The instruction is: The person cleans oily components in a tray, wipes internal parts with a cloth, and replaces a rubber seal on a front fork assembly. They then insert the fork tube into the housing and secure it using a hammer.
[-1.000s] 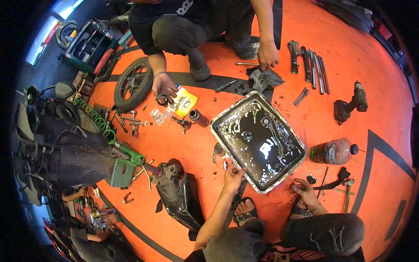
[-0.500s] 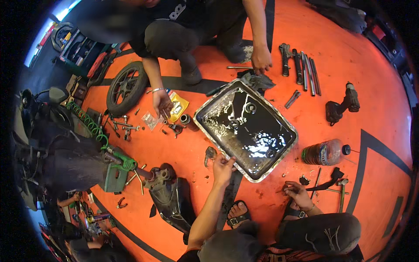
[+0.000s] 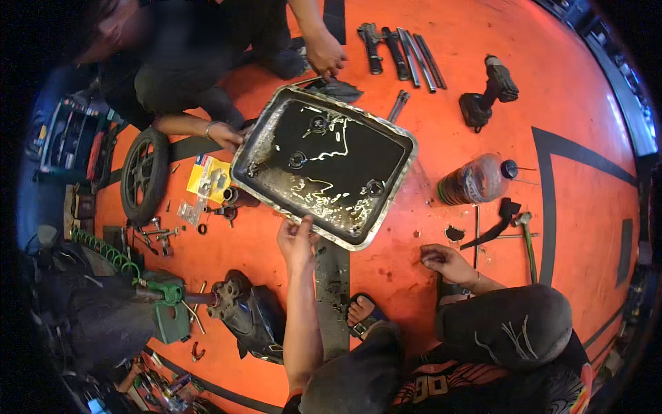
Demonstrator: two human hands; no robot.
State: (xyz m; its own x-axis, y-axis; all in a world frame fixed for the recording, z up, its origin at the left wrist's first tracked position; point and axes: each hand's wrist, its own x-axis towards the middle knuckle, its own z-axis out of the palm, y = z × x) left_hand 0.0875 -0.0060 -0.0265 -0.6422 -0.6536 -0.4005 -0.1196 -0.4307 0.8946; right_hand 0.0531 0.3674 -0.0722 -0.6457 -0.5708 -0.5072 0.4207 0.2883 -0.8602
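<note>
1. Your left hand [image 3: 296, 238] is at the near rim of the metal tray [image 3: 258, 131], fingers curled over or against the edge; whether they actually pinch it, you cannot tell. Your right hand [image 3: 445, 261] rests on the orange floor [image 3: 448, 103], fingers loosely bent, holding nothing.
2. The tray sits on the floor just ahead of your knees, set at a slant, with a pool of dark oil [image 3: 358, 159] in it and a few round metal parts [image 3: 298, 160] lying in the oil.
3. Judge the tray as stiff sheet metal, fairly heavy with its load. The liquid will slosh toward any corner you raise, so keep it level.
4. The rim looks wet and grimy, so expect it to be slippery. Take it at two opposite rims, not at one corner.
5. Another person's hand [image 3: 226, 134] touches the far left corner, and their other hand [image 3: 324, 54] is beyond the far rim on a dark rag [image 3: 338, 88].
6. Room is tight: a small wheel [image 3: 141, 172] and loose small parts [image 3: 207, 181] lie to the left, a plastic bottle [image 3: 476, 179] to the right, a cordless drill [image 3: 486, 93] and a row of hand tools [image 3: 403, 47] beyond.
</note>
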